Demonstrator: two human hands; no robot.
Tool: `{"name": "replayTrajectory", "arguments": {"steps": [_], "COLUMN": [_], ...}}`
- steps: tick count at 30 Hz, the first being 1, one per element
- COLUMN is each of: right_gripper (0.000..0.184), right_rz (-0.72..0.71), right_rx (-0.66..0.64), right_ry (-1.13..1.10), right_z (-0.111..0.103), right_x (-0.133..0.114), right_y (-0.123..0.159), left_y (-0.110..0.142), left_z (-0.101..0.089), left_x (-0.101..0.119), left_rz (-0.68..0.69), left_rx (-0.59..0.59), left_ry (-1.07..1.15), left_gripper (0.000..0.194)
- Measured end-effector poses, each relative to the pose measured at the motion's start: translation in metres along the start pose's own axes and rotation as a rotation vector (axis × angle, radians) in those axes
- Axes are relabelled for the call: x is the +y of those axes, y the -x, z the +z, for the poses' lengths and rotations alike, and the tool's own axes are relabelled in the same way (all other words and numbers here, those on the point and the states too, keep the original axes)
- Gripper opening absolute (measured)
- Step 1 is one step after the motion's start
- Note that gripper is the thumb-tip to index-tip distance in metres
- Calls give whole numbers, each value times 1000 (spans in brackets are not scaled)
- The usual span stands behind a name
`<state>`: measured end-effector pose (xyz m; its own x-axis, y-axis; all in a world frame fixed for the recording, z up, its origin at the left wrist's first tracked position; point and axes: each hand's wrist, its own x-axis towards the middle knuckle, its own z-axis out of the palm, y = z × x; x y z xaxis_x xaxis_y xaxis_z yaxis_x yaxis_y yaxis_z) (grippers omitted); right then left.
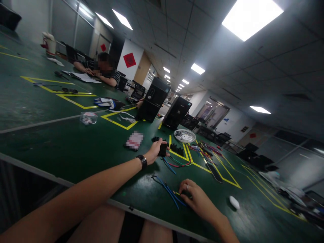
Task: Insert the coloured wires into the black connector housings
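Observation:
My left hand (152, 152), wearing a dark wristband, is closed around a small black block (162, 150) above the green table. Close by, red, green and blue wires (177, 164) trail over the tabletop. Lower right, my right hand (193, 195), with a ring on one finger, has its fingers curled at the blue wires (169, 190), which lie crossed on the table. A small yellow bit shows at its fingertips. The fingers seem to pinch one blue wire, though the contact is partly hidden. Black pieces (177, 149) sit inside a yellow taped outline beyond my left hand.
A white round basket (185, 135) and two black computer towers (154, 99) stand farther back. Bundled coloured wires (205, 150) lie right. A white mouse-like object (234, 202), a clear box (88, 118) and gloves (105, 103) rest on the table (63, 145). Another person sits far left.

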<state>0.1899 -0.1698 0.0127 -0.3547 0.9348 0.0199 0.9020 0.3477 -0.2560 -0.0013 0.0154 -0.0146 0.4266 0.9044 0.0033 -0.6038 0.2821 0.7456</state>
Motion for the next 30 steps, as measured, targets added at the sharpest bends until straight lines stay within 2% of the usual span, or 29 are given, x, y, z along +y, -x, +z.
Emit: {"name": "replayTrajectory", "arguments": {"steps": [5,9,12,17,22,30], "right_gripper": [14,18,24,28,29,27], "right_rz": [28,88,66,-8,-22,-19], "right_rx": [83,310,487,587,608,608], "right_ry": [170,96,35,-32,-60,-103], "right_z": [4,-3,-5,11,28,28], "right_x": [11,20,17,10,20,24], "right_y": [-22,-58,-91,-130,-136,-130], "left_y": [6,2,0,0,-2,1], "left_z": [0,-1,0,1,0,4], "left_x": [0,-3,-7,-12,-16,-18], "left_rz": [-29,12,30,11,4,-25], "left_rx": [-33,-8,3,-2,6,35], "left_ry": [-75,-95,-83,9,26,-9], "left_gripper": [48,43,38,38,38,32]}}
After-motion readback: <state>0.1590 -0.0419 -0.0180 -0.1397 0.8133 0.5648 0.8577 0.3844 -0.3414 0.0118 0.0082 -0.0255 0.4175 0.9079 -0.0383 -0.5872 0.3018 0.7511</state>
